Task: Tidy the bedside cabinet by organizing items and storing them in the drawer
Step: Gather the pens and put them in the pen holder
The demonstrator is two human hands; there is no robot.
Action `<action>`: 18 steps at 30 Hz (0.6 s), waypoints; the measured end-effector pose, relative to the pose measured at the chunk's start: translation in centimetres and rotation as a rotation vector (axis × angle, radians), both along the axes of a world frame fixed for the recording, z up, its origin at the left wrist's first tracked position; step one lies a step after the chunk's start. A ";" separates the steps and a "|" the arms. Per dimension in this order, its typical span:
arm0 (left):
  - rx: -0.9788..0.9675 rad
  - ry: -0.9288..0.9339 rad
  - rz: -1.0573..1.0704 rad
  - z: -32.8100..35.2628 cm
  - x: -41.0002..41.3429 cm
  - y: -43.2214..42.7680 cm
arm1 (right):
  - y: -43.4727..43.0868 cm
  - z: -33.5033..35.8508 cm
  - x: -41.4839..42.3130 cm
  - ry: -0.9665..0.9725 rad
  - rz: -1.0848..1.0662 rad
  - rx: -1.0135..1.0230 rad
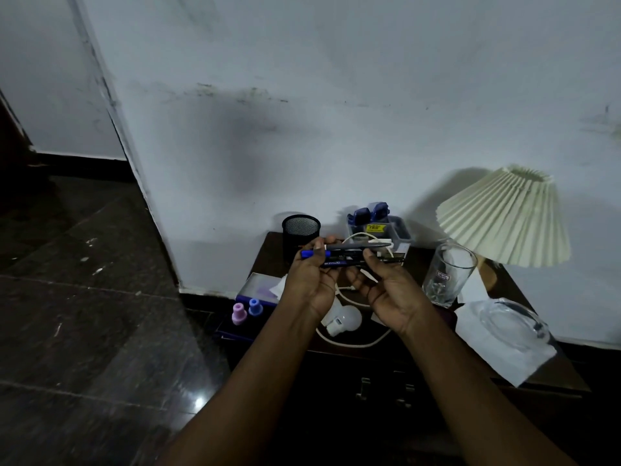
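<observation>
Above the dark wooden bedside cabinet [268, 243], my left hand [311, 280] and my right hand [389, 290] together hold a bundle of pens [342, 254] level: a blue-capped one, a grey one and dark ones. The left hand grips the capped ends, the right hand the other ends. Just behind the left hand stands an empty-looking black mesh pen cup [300, 235]. The closed drawer front with metal handles [386, 388] lies below my forearms.
A white cable [353, 343] and a white bulb [342, 317] lie under my hands. Elsewhere on the cabinet: a blue-lidded container [379, 223] at the back, a drinking glass [447, 274], a pleated lamp [507, 216], a glass dish on white paper [510, 327], and a tissue box with two small bottles [248, 304].
</observation>
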State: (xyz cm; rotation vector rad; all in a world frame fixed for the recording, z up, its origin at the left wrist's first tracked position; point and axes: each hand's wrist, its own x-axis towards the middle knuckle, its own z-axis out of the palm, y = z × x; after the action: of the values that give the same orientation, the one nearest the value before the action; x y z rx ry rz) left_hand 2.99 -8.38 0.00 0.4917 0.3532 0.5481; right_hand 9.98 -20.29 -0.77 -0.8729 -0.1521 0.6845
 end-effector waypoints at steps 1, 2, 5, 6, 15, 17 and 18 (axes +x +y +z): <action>-0.005 -0.010 -0.003 0.1 -0.1 0.2 | -0.2 0.1 0.1 -0.002 -0.010 0.010; -0.006 -0.019 -0.007 0.1 -0.2 0.5 | -0.4 0.1 0.2 -0.005 -0.024 0.028; -0.005 -0.044 -0.003 0.3 -0.5 1.2 | -0.8 0.3 0.5 0.002 -0.066 0.059; -0.006 -0.045 0.010 0.5 -0.7 1.4 | -1.0 0.3 0.6 0.004 -0.077 0.070; 0.091 -0.025 0.229 2.0 -2.3 4.1 | -3.3 1.5 2.5 0.122 -0.410 0.244; 0.165 -0.019 0.149 1.9 -2.4 3.9 | -2.9 1.4 1.8 0.029 -0.385 0.186; 0.200 -0.014 0.102 1.9 -2.3 3.6 | -2.5 1.3 1.4 -0.045 -0.359 0.135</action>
State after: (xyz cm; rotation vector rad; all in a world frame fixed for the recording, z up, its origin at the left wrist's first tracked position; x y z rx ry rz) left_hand 0.67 -4.75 1.88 0.6648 0.3123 0.6898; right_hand 11.35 -22.81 0.57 -0.7604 -0.0775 0.3161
